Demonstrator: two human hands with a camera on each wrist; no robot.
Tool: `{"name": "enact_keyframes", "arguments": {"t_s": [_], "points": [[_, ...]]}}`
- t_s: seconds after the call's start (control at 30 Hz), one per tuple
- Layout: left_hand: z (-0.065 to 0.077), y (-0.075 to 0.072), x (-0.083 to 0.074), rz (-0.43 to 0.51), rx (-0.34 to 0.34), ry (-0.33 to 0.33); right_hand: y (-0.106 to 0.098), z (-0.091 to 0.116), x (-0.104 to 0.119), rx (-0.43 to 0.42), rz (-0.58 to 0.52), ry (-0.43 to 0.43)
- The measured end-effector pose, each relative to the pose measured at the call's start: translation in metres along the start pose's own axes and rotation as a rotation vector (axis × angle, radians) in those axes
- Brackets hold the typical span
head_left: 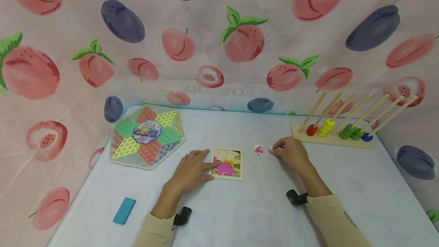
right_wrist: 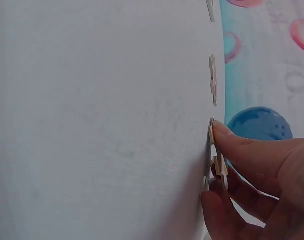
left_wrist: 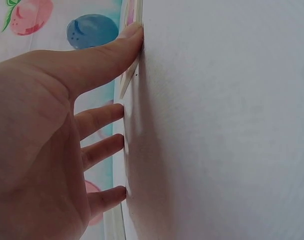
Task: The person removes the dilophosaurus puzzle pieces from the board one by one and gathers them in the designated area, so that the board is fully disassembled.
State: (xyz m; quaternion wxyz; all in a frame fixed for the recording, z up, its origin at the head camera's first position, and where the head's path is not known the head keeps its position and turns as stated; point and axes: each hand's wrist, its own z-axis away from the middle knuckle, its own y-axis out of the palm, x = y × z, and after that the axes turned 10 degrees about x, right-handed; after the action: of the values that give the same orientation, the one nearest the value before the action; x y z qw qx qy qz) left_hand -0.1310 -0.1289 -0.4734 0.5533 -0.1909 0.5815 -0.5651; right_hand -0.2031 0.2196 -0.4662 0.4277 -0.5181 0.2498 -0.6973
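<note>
A small wooden jigsaw puzzle with a pink dinosaur picture lies on the white table, its upper left showing bare wood. My left hand rests at its left side with fingers spread. The index finger reaches onto the picture, and the thumb touches the frame's near left corner, seen edge-on in the left wrist view. To the right of the frame lies a loose pink-and-white puzzle piece. My right hand pinches another puzzle piece between thumb and fingers, just above the table; its picture is mostly hidden.
A hexagonal box with a star-patterned board lies at the back left. At the back right stands a wooden peg rack with coloured beads. A blue block is at the front left. Fruit-printed cloth hangs behind.
</note>
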Motion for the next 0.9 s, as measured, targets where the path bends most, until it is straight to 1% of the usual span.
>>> {"name": "enact_keyframes", "arguments": {"t_s": [0.13,0.4,0.53,0.9], "points": [[-0.0003,0.0009,0.0005,0.002,-0.006,0.004,-0.0008,0.0,0.0017,0.004,0.014,0.014],[0.0,0.0018,0.0023,-0.006,-0.004,-0.002,-0.0001,-0.0031,-0.0006,0.016,0.002,0.0],[-0.0014,0.0015,0.0028,-0.013,-0.021,-0.001,-0.0016,-0.0051,-0.0005,0.019,-0.003,-0.012],[-0.0015,0.005,0.0029,-0.019,-0.055,0.012,-0.0004,-0.0034,-0.0038,0.04,-0.022,0.028]]}}
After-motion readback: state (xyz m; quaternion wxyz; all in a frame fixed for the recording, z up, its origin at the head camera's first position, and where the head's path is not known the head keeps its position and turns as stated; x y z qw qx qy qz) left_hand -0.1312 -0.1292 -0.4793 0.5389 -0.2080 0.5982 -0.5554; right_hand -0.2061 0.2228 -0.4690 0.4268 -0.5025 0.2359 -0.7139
